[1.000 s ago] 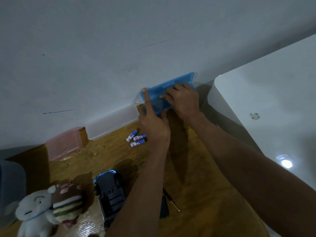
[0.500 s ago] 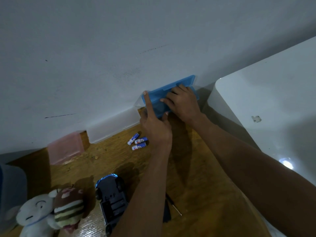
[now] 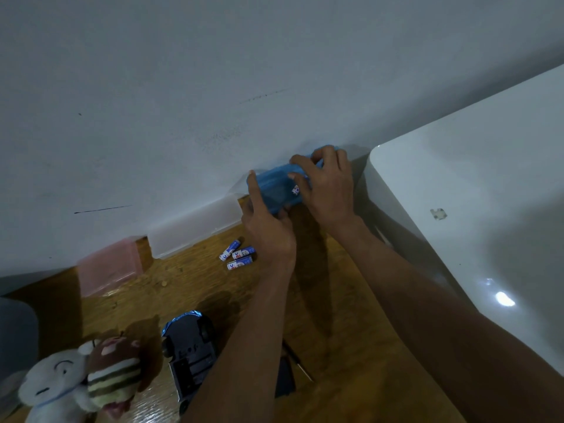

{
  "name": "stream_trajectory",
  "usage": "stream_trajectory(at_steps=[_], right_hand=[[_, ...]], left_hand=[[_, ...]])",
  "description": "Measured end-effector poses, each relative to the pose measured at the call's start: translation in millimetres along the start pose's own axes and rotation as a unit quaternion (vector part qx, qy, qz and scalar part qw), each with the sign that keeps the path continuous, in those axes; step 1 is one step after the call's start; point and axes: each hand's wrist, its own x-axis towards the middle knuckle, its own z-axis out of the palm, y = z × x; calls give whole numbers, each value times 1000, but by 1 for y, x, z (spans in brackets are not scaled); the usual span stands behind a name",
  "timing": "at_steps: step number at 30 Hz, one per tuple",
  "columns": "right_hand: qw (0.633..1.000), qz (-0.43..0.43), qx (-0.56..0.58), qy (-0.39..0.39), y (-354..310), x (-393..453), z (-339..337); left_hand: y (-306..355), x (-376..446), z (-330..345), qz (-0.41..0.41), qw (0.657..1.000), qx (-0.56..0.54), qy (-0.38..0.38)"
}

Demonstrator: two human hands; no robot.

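Left hand (image 3: 268,230) and right hand (image 3: 331,190) clasp the blue box (image 3: 274,190) at the wall's (image 3: 183,117) foot.
Batteries (image 3: 239,254) lie just left of the left hand on the table (image 3: 183,285). That hand grips the box's left end; the right hand curls over its far edge. It looks like light, stiff, slick plastic, best held by both ends. A white cabinet (image 3: 457,224) crowds the right hand; free room lies behind the wrists.
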Motion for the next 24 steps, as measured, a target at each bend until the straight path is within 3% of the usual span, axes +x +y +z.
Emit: stream_trajectory(at_steps=[11,18,24], right_hand=[[997,37,12,-69,9,-42,-4],[961,226,139,-73,1,-40,-3],[961,224,126,-102,1,-40,-5]], left_hand=[[0,-5,-5,-3,999,33,-5],[5,-6,-10,-29,999,28,-16],[7,-4,-11,-43,999,18,-15]])
